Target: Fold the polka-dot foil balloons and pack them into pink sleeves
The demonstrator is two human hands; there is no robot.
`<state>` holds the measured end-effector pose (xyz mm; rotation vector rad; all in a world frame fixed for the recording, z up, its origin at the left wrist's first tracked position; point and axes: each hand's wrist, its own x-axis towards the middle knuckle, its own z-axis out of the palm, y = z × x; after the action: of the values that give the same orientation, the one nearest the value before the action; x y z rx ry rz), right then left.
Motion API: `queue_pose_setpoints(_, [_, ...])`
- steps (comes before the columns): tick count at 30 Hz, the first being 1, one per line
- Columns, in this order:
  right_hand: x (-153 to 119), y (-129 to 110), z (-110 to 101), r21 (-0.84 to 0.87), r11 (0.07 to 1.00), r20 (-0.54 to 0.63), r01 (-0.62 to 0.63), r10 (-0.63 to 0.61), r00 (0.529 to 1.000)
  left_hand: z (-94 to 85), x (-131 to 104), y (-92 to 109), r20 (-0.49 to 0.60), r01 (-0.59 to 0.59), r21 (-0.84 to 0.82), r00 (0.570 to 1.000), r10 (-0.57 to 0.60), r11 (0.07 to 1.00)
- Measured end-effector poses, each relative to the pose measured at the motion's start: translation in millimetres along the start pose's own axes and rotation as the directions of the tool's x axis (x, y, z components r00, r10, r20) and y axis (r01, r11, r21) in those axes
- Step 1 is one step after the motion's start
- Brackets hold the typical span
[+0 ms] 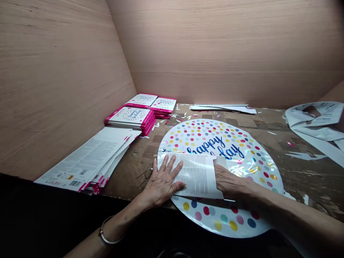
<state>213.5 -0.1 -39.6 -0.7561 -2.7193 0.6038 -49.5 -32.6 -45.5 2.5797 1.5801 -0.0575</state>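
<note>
A round foil balloon [258, 157] with coloured dots and blue lettering lies flat, its near part reaching past the table's front edge. On top of it rests a white printed card sleeve [197, 175]. My left hand [162, 181] lies on the sleeve's left end with its fingers spread. My right hand [225, 181] reaches into the open right end of the sleeve; its fingers are hidden inside, so what they touch cannot be seen.
Stacks of pink-edged packs [131, 116] stand at the back left, with a fanned pile of flat cards [88, 157] nearer. White strips [223, 108] lie by the back wall. Crumpled white paper [314, 122] is at the right. Wooden panels rise behind and left.
</note>
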Motion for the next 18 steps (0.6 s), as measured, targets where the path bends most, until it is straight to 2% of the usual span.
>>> queue_pose_setpoints(2, [-15.9, 0.2, -7.7, -0.051, 0.998, -0.002, 0.030, -0.031, 1.000, -4.2, 0.6, 0.9, -0.015, -0.002, 0.044, 1.000, 0.003, 0.999])
queue_pose_setpoints(4, [-36.7, 1.8, -11.3, -0.089, 0.995, -0.143, -0.041, 0.028, 0.989, -12.5, 3.9, 5.7, -0.026, -0.017, 0.086, 0.999, 0.019, 0.996])
queue_pose_setpoints(6, [-54.8, 0.9, -11.3, -0.092, 0.983, -0.326, -0.159, 0.121, 0.938, -22.3, 11.2, 17.4, -0.058, -0.040, 0.100, 0.997, 0.046, 0.994])
queue_pose_setpoints(8, [-63.5, -3.7, -9.2, -0.081, 0.970, -0.431, -0.228, 0.172, 0.886, -27.9, 22.3, 35.1, -0.106, -0.100, 0.086, 0.988, 0.109, 0.991])
queue_pose_setpoints(10, [-61.9, -10.2, -6.1, -0.088, 0.971, -0.433, -0.222, 0.163, 0.886, -25.0, 34.4, 54.0, -0.131, -0.189, 0.070, 0.972, 0.197, 0.980])
queue_pose_setpoints(13, [-50.5, -16.8, -0.9, -0.127, 0.975, -0.356, -0.180, 0.124, 0.926, -8.4, 48.2, 72.3, -0.092, -0.287, 0.051, 0.952, 0.290, 0.957])
queue_pose_setpoints(16, [-42.0, -17.2, 3.2, -0.166, 0.972, -0.246, -0.169, 0.125, 0.961, 6.0, 53.2, 75.3, -0.060, -0.306, 0.039, 0.950, 0.308, 0.951])
queue_pose_setpoints(18, [-39.7, -16.1, 4.3, -0.184, 0.968, -0.205, -0.168, 0.129, 0.970, 9.4, 53.2, 73.6, -0.058, -0.306, 0.034, 0.950, 0.308, 0.951])
